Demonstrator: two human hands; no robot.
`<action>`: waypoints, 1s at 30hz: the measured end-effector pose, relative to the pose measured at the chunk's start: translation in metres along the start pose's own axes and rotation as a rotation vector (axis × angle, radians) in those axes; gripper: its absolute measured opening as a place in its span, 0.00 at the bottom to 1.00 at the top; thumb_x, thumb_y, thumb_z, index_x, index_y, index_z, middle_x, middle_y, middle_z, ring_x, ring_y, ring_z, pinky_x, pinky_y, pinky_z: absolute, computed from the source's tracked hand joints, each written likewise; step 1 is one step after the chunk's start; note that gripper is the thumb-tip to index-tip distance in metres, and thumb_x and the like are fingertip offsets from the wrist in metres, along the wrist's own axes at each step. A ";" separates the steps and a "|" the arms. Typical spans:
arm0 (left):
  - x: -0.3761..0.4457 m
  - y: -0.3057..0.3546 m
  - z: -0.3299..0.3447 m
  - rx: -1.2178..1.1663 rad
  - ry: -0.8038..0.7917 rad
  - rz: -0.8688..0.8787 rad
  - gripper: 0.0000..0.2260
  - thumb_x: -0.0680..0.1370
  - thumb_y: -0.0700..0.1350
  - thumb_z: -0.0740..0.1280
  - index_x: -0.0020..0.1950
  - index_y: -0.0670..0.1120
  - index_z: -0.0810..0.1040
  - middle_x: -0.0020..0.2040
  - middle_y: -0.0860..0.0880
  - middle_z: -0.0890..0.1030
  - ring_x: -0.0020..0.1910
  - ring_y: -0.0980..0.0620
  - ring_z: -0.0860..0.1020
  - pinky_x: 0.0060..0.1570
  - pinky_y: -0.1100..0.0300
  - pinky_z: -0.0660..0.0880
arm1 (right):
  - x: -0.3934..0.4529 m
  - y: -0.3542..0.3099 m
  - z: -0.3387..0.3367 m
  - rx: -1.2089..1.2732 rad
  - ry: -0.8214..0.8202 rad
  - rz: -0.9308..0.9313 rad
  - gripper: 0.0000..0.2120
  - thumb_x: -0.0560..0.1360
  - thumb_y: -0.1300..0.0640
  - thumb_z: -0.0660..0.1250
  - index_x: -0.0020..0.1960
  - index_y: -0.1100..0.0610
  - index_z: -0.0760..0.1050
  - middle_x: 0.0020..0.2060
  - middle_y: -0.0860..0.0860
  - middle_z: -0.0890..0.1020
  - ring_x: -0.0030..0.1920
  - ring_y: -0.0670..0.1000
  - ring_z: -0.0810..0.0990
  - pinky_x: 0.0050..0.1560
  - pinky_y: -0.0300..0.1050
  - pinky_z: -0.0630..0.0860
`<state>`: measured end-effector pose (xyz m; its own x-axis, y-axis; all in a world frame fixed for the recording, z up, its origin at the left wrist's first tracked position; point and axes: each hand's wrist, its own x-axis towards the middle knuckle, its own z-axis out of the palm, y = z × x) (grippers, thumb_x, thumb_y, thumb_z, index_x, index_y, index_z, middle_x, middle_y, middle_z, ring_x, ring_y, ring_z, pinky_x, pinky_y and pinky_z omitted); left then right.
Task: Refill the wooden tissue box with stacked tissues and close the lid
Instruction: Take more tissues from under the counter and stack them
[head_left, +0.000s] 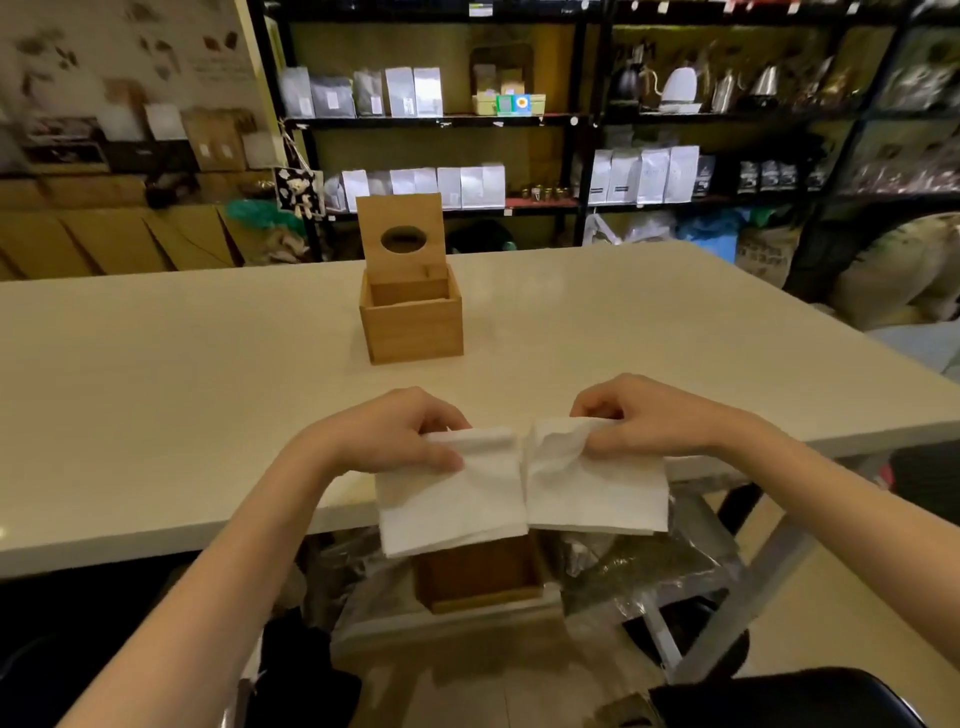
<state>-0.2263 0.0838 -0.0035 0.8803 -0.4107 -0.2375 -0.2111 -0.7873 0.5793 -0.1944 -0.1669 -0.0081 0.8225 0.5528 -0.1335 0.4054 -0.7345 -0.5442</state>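
At the near edge of the table (156, 415), both hands are up and busy. Left hand (400, 434) closed in a pinch on the top edge of one tissue stack (452, 499); thumb under, fingers curled over. Right hand (644, 418) pinched the same way on a second tissue stack (597, 488), its top corner crumpled in the grip. The two stacks hang side by side, inner edges touching or nearly so, overhanging the table edge.

Farther out, mid-table: the wooden tissue box (415, 325), well apart from the hands. Lid (402, 231) hinged up and standing, oval slot in it. What shows of the inside looks bare; no tissue visible.

Below the table edge, a second open wooden box (483, 582), partly hidden by the tissues. Shelves (441, 122) of pale bags behind, blurred.

Risks, as I judge them: thin sheets held only at the top could fan out or slip, dropping off the table edge. The crumpled right stack may not sit flat, and a bulging pile could stop the lid closing. The upright lid might tip shut if the box is knocked.

Materials: tissue soft, white, square-folded, limp. Box light-toned wood, flat panels, square corners. Table smooth, pale, faintly glossy.
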 end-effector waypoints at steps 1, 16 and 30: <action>0.006 -0.001 -0.005 0.014 0.011 -0.008 0.10 0.75 0.45 0.66 0.56 0.48 0.79 0.50 0.52 0.81 0.50 0.52 0.80 0.52 0.56 0.78 | 0.008 0.000 -0.005 0.000 0.005 -0.007 0.12 0.70 0.53 0.65 0.47 0.60 0.79 0.44 0.58 0.82 0.43 0.57 0.81 0.44 0.52 0.77; 0.112 -0.046 -0.058 0.149 0.033 -0.195 0.05 0.76 0.46 0.64 0.46 0.50 0.80 0.41 0.55 0.79 0.42 0.55 0.76 0.41 0.62 0.72 | 0.151 0.035 -0.042 -0.091 -0.144 -0.040 0.10 0.65 0.50 0.62 0.39 0.55 0.74 0.34 0.49 0.74 0.33 0.47 0.71 0.37 0.44 0.67; 0.133 -0.065 -0.053 0.172 0.216 -0.180 0.15 0.74 0.48 0.68 0.60 0.52 0.77 0.57 0.56 0.78 0.55 0.58 0.74 0.56 0.65 0.71 | 0.181 0.056 -0.041 -0.154 -0.080 -0.106 0.21 0.73 0.55 0.65 0.65 0.53 0.68 0.59 0.49 0.73 0.58 0.48 0.72 0.60 0.43 0.69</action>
<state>-0.0732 0.1045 -0.0317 0.9759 -0.1653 -0.1422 -0.0965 -0.9122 0.3981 -0.0060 -0.1239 -0.0286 0.7400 0.6554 -0.1508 0.5494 -0.7185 -0.4266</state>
